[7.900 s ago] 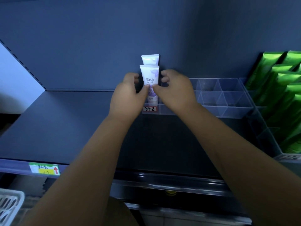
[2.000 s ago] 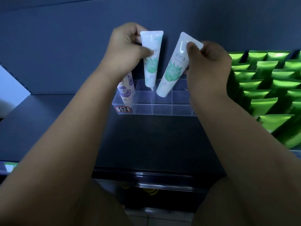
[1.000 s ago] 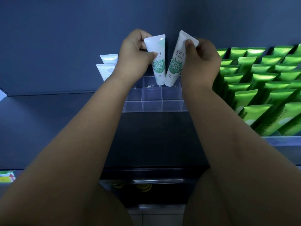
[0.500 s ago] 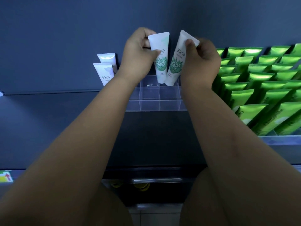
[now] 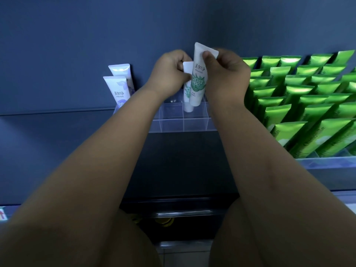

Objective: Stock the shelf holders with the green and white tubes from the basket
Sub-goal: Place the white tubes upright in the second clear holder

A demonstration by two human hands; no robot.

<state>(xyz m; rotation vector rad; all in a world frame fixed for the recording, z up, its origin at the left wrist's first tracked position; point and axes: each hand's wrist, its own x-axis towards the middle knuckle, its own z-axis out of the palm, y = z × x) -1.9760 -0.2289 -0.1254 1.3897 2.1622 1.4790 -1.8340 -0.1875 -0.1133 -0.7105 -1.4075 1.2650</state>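
Observation:
A clear plastic shelf holder [image 5: 173, 125] with several compartments stands at the back of the dark shelf. My left hand [image 5: 169, 75] grips a green and white tube [image 5: 186, 93] whose cap end sits down inside a rear compartment of the holder. My right hand [image 5: 225, 74] pinches the crimped top of a second green and white tube [image 5: 198, 78], held upright just in front of the first, its cap hanging over the holder. The basket is not in view.
Two white tubes with purple print [image 5: 119, 87] stand in the holder's left column. Several rows of bright green tubes [image 5: 300, 105] fill a rack to the right. The dark shelf board [image 5: 181, 162] stretches toward me, with a price label strip [image 5: 2, 213] at the lower left.
My left hand has lowered its tube into a rear compartment. My right hand's tube has moved left, in front of the first one.

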